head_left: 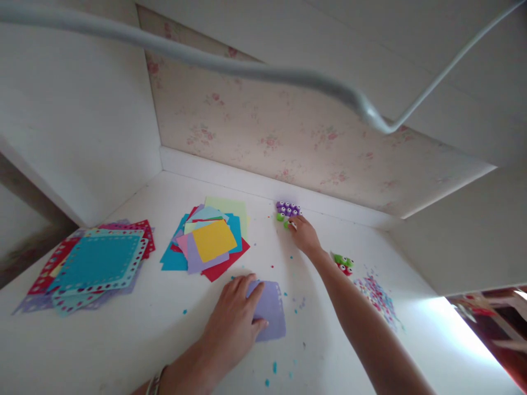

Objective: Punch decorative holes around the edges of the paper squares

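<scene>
Currently, the left hand (234,318) lies flat over the left part of a purple sheet (272,311) on the white table (135,340), its grip wide and slack. Small holes run along the sheet's upper right edge. Farther forward, the right hand (305,236) has its fingertips at a small green piece (286,225), just beside a cluster of purple pieces (288,208) with white eyes; I cannot tell whether that grip is closed on it. Coloured paper (214,241) is heaped left of the purple sheet, and hole-edged sheets (101,260) are stacked farther left. Beyond the right forearm, green and red eyed pieces (345,269) sit near scattered confetti (376,296).
</scene>
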Tool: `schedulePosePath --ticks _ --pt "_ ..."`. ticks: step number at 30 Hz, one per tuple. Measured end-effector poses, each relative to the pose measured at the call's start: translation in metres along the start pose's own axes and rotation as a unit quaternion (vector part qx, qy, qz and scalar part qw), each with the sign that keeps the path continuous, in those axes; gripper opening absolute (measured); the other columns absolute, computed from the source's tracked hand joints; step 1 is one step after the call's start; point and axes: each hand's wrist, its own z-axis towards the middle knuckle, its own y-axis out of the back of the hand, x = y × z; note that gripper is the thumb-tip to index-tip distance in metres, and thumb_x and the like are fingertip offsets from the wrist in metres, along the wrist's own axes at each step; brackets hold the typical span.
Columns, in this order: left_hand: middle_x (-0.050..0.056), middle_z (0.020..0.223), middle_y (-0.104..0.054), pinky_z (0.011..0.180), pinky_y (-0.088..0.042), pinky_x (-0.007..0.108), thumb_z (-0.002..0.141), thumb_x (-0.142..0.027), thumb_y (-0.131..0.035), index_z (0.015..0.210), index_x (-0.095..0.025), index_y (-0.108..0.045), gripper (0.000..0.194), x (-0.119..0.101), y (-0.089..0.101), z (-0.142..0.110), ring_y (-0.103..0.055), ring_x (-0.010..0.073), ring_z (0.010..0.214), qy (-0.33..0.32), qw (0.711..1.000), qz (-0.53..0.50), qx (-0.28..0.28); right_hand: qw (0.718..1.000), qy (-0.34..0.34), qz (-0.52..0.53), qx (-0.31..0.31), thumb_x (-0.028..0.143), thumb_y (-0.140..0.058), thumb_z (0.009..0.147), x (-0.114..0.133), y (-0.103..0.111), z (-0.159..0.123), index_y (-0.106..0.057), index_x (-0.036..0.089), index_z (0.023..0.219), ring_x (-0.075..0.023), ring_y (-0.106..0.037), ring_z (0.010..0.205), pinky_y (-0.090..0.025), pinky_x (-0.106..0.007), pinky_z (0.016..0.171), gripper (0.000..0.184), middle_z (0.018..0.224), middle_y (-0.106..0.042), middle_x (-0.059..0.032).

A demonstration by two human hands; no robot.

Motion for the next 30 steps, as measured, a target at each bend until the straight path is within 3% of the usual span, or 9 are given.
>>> schedulePosePath --ticks 6,11,12,14,17,21,23,26,30 --pt "0.010 0.124 -0.062 0.099 -0.043 0.054 0.071 -0.030 -0.082 0.129 -0.024 -0.059 0.063 0.001 0.009 0.005 -0.053 0.0344 0.115 0.030 0.999 -0.010 -0.011 0.995 -0.035 0.095 -0.011 0.021 -0.054 0.089 0.003 0.007 -0.038 -0.061 0.021 0.109 -0.0226 -0.066 0.102 -0.049 -0.039 0.093 0.021 0.115 -0.068 -0.0103" --pt "0.009 0.118 -0.056 0.102 -0.044 0.050 0.068 -0.018 -0.081 0.128 -0.025 -0.058 0.064 0.002 0.007 0.004 -0.053 0.0313 0.115 0.028 0.997 -0.068 -0.023 0.973 -0.045 0.224 -0.034 0.040 -0.050 0.096 0.020 0.007 -0.113 -0.054 0.022 0.115 -0.0212 -0.070 0.101 -0.056 -0.035 0.082 0.027 0.120 -0.068 -0.0112" --pt "0.009 0.120 -0.053 0.102 -0.045 0.048 0.068 -0.014 -0.079 0.129 -0.026 -0.057 0.065 0.002 0.006 0.003 -0.053 0.0298 0.116 0.026 0.995 -0.091 -0.025 0.964 -0.045 0.260 -0.036 0.044 -0.050 0.096 0.025 0.008 -0.130 -0.054 0.023 0.115 -0.0210 -0.070 0.101 -0.057 -0.034 0.081 0.029 0.121 -0.067 -0.0109" --pt "0.009 0.129 -0.046 0.102 -0.048 0.045 0.070 -0.006 -0.072 0.132 -0.028 -0.053 0.068 0.002 0.002 0.002 -0.054 0.0274 0.118 0.030 0.989 -0.137 -0.039 0.916 -0.078 0.393 -0.031 0.045 -0.060 0.092 0.035 0.008 -0.162 -0.057 0.025 0.112 -0.0215 -0.070 0.100 -0.057 -0.034 0.081 0.029 0.123 -0.067 -0.0091" --pt "0.009 0.143 -0.036 0.092 -0.056 0.042 0.075 -0.004 -0.062 0.137 -0.033 -0.047 0.070 0.001 -0.003 0.003 -0.063 0.0236 0.107 0.060 0.972 -0.219 -0.065 0.878 -0.113 0.463 -0.029 0.042 -0.066 0.090 0.045 0.007 -0.194 -0.061 0.026 0.109 -0.0206 -0.069 0.099 -0.056 -0.033 0.081 0.025 0.122 -0.068 -0.0068" --pt "0.009 0.128 -0.057 0.072 -0.061 0.034 0.080 -0.017 -0.065 0.147 -0.030 -0.031 0.077 0.002 -0.003 0.012 -0.070 0.0180 0.082 0.122 0.915 -0.380 -0.061 0.866 -0.112 0.485 -0.047 0.040 -0.067 0.089 0.047 0.004 -0.204 -0.063 0.026 0.106 -0.0210 -0.069 0.098 -0.056 -0.032 0.079 0.022 0.121 -0.068 -0.0080" --pt "0.006 0.109 -0.068 0.073 -0.059 0.033 0.081 -0.026 -0.068 0.141 -0.023 -0.042 0.065 0.003 0.000 0.017 -0.071 0.0206 0.084 0.151 0.899 -0.408 -0.043 0.864 -0.108 0.490 -0.051 0.039 -0.068 0.089 0.046 0.003 -0.203 -0.063 0.025 0.105 -0.0210 -0.069 0.097 -0.056 -0.031 0.077 0.022 0.121 -0.067 -0.0084" --pt "0.005 0.092 -0.074 0.073 -0.057 0.030 0.085 -0.039 -0.064 0.106 -0.018 -0.066 0.029 0.004 0.008 0.022 -0.071 0.0229 0.084 0.162 0.901 -0.402 -0.011 0.866 -0.107 0.486 -0.057 0.039 -0.068 0.089 0.045 0.002 -0.202 -0.064 0.025 0.105 -0.0215 -0.069 0.099 -0.057 -0.031 0.078 0.022 0.122 -0.067 -0.0087" --pt "0.005 0.089 -0.075 0.069 -0.056 0.029 0.087 -0.047 -0.061 0.095 -0.018 -0.067 0.031 0.002 0.012 0.023 -0.072 0.0241 0.082 0.176 0.895 -0.410 -0.023 0.871 -0.109 0.476 -0.057 0.037 -0.068 0.088 0.045 0.001 -0.205 -0.065 0.025 0.104 -0.0217 -0.068 0.101 -0.058 -0.034 0.084 0.021 0.121 -0.066 -0.0080"
